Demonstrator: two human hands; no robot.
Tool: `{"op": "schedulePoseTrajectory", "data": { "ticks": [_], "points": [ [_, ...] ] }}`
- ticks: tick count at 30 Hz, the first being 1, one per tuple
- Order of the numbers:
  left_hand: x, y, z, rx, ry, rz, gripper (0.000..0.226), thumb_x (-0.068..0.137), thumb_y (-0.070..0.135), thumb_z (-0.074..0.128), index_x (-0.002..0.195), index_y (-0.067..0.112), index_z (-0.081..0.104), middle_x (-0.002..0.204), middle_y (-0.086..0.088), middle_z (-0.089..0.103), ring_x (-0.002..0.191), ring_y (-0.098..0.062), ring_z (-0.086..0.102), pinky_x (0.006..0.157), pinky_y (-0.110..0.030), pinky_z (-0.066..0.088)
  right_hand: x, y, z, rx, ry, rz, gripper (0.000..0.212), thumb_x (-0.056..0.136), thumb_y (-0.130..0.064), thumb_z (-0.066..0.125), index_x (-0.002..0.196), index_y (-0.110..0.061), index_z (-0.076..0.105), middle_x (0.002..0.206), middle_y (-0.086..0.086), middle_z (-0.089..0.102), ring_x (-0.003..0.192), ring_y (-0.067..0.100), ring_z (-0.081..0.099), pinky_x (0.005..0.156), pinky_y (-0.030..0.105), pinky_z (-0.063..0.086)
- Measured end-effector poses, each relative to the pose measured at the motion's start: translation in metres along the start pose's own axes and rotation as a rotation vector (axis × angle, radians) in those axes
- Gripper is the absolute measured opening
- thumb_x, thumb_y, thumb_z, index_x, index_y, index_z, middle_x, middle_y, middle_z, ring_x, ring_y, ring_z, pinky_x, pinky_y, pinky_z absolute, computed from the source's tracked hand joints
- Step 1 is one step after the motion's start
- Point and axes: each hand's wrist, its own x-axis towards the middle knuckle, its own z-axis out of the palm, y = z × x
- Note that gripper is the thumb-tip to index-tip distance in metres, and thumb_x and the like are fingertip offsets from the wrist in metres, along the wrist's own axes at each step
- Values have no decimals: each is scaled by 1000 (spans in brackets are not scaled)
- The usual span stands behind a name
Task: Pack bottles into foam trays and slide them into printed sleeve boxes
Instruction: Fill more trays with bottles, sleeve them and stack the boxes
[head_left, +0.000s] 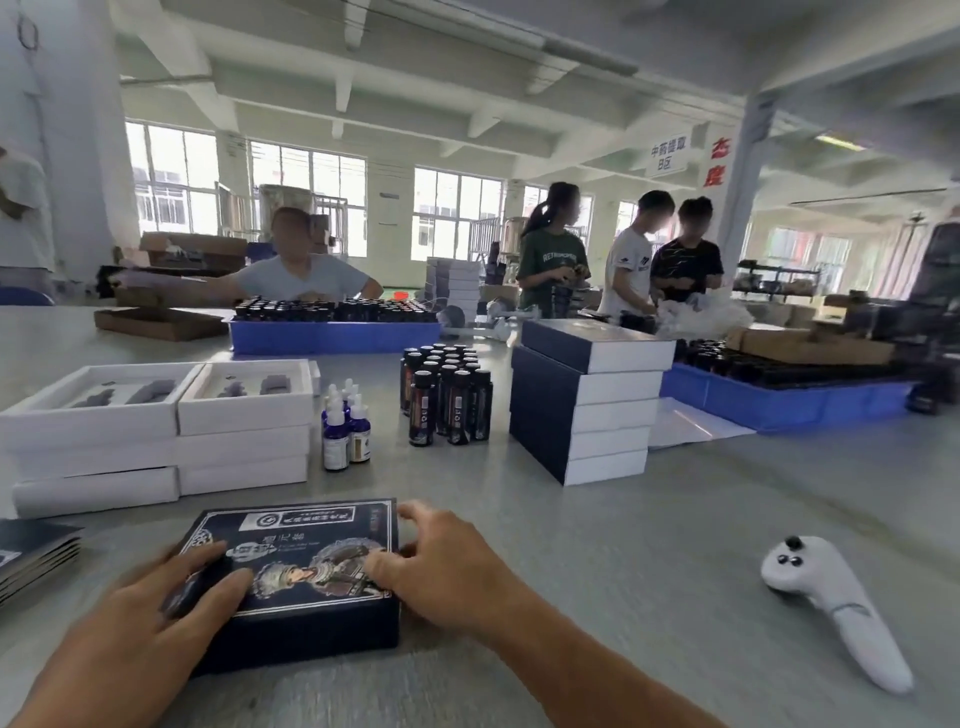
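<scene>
Grey table (649, 545) fills the foreground. On it, far side, two blue bins (332, 335) of dark bottles, one centre, one right (779, 400). Right of centre, a stack of navy-and-white boxes (587, 410), five high. Left, white foam trays (156, 415) in two stacks, top ones showing grey cut-outs. Between the stacks, a cluster of dark bottles (449, 400) with black caps, and just left of it a few blue dropper bottles (345, 431) with white tops.

Near edge: printed sleeve box (306, 566) lying flat, navy, with an armoured figure and Chinese characters too blurred to read. Left hand (171, 608) rests on its top left part, fingers spread flat. Right hand (441, 561) is at its right edge, fingers slightly curled against the side; grip uncertain.

White controller (831, 608) lies well to the right. Flat navy sleeves (31, 556) stacked at far left.

Hanging sign (668, 156) reads 中药提取 B区. Green shirt (553, 260) in the background carries lettering, unreadable.
</scene>
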Motion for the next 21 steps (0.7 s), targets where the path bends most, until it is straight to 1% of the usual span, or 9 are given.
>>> {"op": "schedulePoseTrajectory", "data": {
  "ticks": [3, 7, 10, 11, 13, 15, 16, 19, 21],
  "points": [
    [13, -21, 17, -51, 34, 37, 52, 46, 100, 41, 92, 77, 52, 137, -4, 55, 124, -31, 51, 104, -52, 40, -1, 3, -7, 85, 17, 120, 37, 90, -48, 65, 109, -17, 65, 107, 0, 70, 88, 11, 65, 64, 22, 49],
    [30, -34, 33, -113, -7, 101, 59, 46, 100, 43, 97, 72, 55, 135, -2, 55, 128, -27, 48, 108, -50, 36, -5, 6, -18, 152, 47, 134, 39, 86, -47, 69, 108, -15, 72, 103, -4, 73, 86, 5, 66, 64, 19, 48],
    [37, -16, 39, -118, -2, 96, 53, 47, 92, 51, 94, 70, 58, 130, 0, 58, 122, -26, 52, 105, -50, 39, -7, 10, -31, 247, 71, 141, 28, 85, -43, 72, 102, -21, 69, 91, -10, 68, 80, 1, 64, 61, 16, 49],
    [37, -10, 41, -106, -4, 95, 51, 47, 89, 53, 94, 69, 59, 128, 1, 59, 117, -26, 55, 102, -50, 42, -8, 11, -36, 327, 51, 159, 26, 85, -40, 73, 102, -23, 65, 92, -9, 68, 82, 4, 67, 61, 17, 53],
    [40, -1, 47, -107, -9, 90, 52, 47, 88, 55, 94, 68, 60, 123, 2, 61, 111, -25, 57, 98, -50, 46, -8, 16, -46, 488, 6, 191, 39, 81, -37, 78, 111, -22, 58, 101, 2, 72, 89, 15, 73, 71, 28, 61],
    [44, 0, 53, -120, -19, 93, 59, 49, 93, 53, 101, 66, 61, 119, 10, 61, 109, -20, 58, 96, -49, 48, -7, 22, -55, 518, 8, 188, 51, 77, -37, 81, 119, -29, 53, 108, 10, 73, 94, 24, 74, 81, 40, 62],
    [46, -4, 56, -111, -21, 100, 61, 52, 94, 52, 104, 65, 60, 118, 16, 61, 108, -16, 59, 96, -48, 49, -6, 25, -58, 504, 3, 175, 56, 76, -37, 81, 124, -35, 51, 109, 12, 72, 93, 24, 74, 80, 41, 62],
    [48, -22, 64, -161, -31, 67, 56, 64, 89, 52, 111, 60, 61, 115, 28, 63, 107, -7, 60, 96, -45, 49, -9, 24, -67, 495, -93, 147, 66, 78, -33, 79, 133, -52, 47, 112, 12, 69, 78, 17, 72, 65, 32, 61],
    [62, -32, 68, -323, 10, -42, 50, 79, 79, 50, 116, 49, 63, 115, 23, 65, 106, -12, 63, 98, -48, 47, -13, 17, -75, 501, -104, 125, 49, 80, -28, 74, 123, -47, 61, 113, 11, 65, 80, 18, 69, 62, 29, 58]
  ]
}}
